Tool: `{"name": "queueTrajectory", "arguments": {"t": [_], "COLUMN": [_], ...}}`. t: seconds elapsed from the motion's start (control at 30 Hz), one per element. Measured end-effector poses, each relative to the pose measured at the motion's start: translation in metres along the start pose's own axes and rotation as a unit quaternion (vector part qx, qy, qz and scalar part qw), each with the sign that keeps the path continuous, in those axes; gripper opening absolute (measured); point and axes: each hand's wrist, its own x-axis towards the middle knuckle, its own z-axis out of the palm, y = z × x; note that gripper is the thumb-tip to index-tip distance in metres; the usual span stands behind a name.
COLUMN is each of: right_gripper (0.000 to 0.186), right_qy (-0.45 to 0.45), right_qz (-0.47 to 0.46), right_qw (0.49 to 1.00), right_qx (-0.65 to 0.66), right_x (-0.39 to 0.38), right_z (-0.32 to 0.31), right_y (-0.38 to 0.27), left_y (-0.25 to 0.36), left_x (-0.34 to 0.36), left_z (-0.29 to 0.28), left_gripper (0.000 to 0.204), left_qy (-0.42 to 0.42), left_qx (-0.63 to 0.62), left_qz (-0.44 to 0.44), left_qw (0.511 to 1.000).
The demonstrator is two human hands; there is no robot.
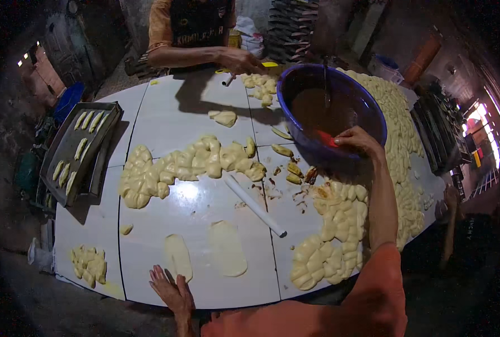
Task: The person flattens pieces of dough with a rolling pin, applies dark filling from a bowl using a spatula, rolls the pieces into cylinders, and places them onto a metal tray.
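My left hand [173, 291] lies at the near table edge with its fingers stretched out, at the lower end of a flattened dough oval [177, 255]. To the right of that is a second flat dough oval [227, 249]. My right hand [359, 140] reaches over the near rim of a large purple-blue tub [377, 101], closed on a small red plastic tool [327, 139] whose exact kind is unclear. Brown filling [323, 109] lies in the tub. Between the hands rests a white rolling pin [254, 205], placed diagonally on the white tabletop.
Dough pieces are massed mid-table [188, 160], near my right arm [340, 224] and along the right side [396, 140]. Banana pieces [294, 171] lie before the tub. At left stands a metal tray [73, 143] with shaped dough. A co-worker's hand [241, 60] is across the table.
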Motion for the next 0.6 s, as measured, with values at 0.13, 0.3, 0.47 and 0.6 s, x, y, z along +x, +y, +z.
{"name": "queueTrajectory", "arguments": {"t": [0.13,0.3,0.47,0.6], "right_gripper": [0.048,0.039,0.035,0.031], "right_qy": [0.020,0.027,-0.024,-0.068], "right_qz": [0.026,-0.031,-0.031,-0.033], "right_qw": [0.999,0.994,0.990,0.995], "right_qx": [0.042,0.102,0.132,0.068], "right_x": [-0.014,-0.042,-0.073,-0.135], "right_z": [0.005,0.006,0.056,0.115], "right_y": [-0.016,-0.055,-0.087,-0.107], "left_y": [-0.004,-0.004,-0.013,-0.007], "left_x": [-0.001,-0.001,0.001,0.005], "left_z": [-0.003,-0.002,0.001,0.003], "left_gripper": [0.065,0.065,0.062,0.061], "left_qy": [0.002,0.031,0.032,0.027], "left_qx": [0.009,-0.031,-0.036,-0.048], "left_qz": [0.016,0.026,0.034,0.076], "left_qw": [1.000,0.999,0.998,0.996]}}
